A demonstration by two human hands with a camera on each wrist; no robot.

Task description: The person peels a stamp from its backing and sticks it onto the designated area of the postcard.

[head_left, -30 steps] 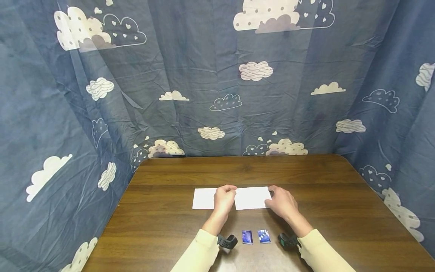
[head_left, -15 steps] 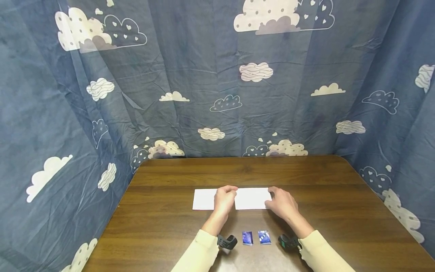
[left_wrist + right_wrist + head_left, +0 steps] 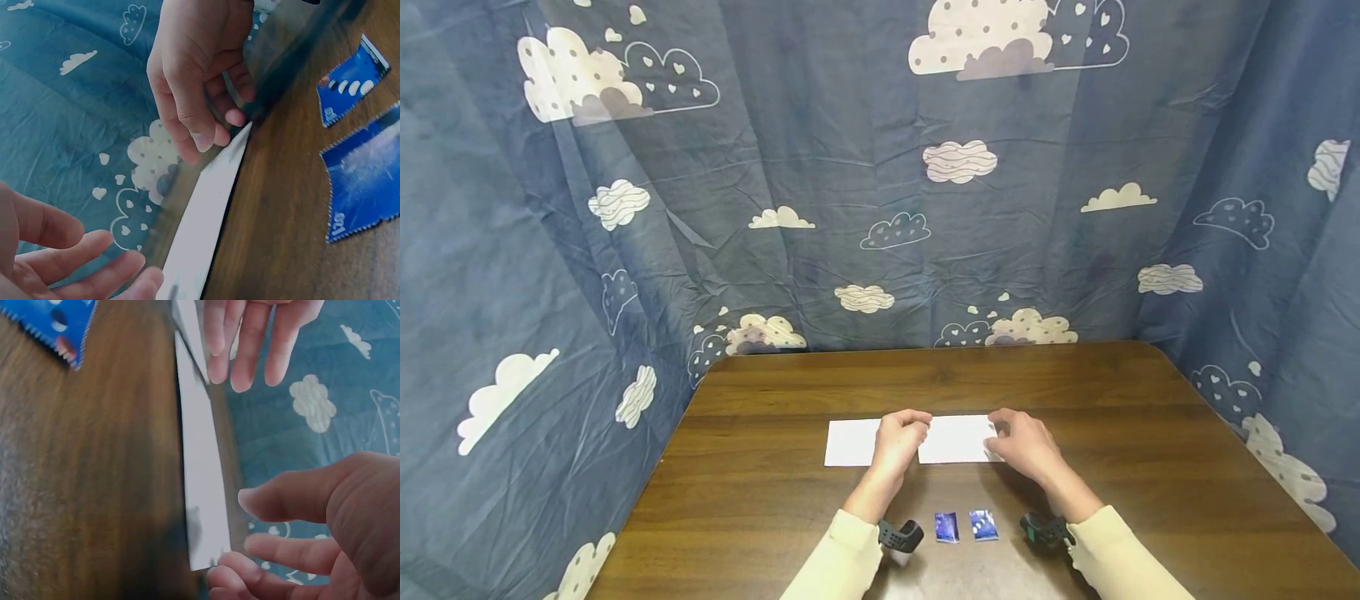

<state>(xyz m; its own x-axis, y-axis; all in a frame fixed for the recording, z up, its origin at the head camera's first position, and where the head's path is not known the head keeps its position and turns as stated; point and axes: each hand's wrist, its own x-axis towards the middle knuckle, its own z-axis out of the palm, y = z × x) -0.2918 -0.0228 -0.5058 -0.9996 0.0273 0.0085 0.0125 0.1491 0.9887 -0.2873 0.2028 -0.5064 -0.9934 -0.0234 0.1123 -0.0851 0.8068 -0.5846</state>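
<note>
Two white rectangular sheets lie side by side on the table in the head view, a left one point(image 3: 850, 442) and a right one point(image 3: 955, 439). My left hand point(image 3: 895, 442) is over their neighbouring edges, its fingers loosely bent and apart in the left wrist view. At the right sheet's outer end is my right hand point(image 3: 1027, 443). In the right wrist view, that hand's point(image 3: 325, 525) thumb stands clear of the sheet point(image 3: 203, 469), while its lower fingers are at the sheet's near end; whether they touch it I cannot tell. Neither hand grips anything.
Two small blue printed packets, one on the left point(image 3: 947, 527) and one on the right point(image 3: 983, 525), lie on the wooden table point(image 3: 760, 517) between the forearms. A blue cloud-patterned curtain point(image 3: 820, 267) hangs behind the table and along its sides.
My left hand has shifted slightly right along the sheets. The right hand's fingers have moved a little at the right sheet's end, and more of that end shows. The head view has shifted slightly.
</note>
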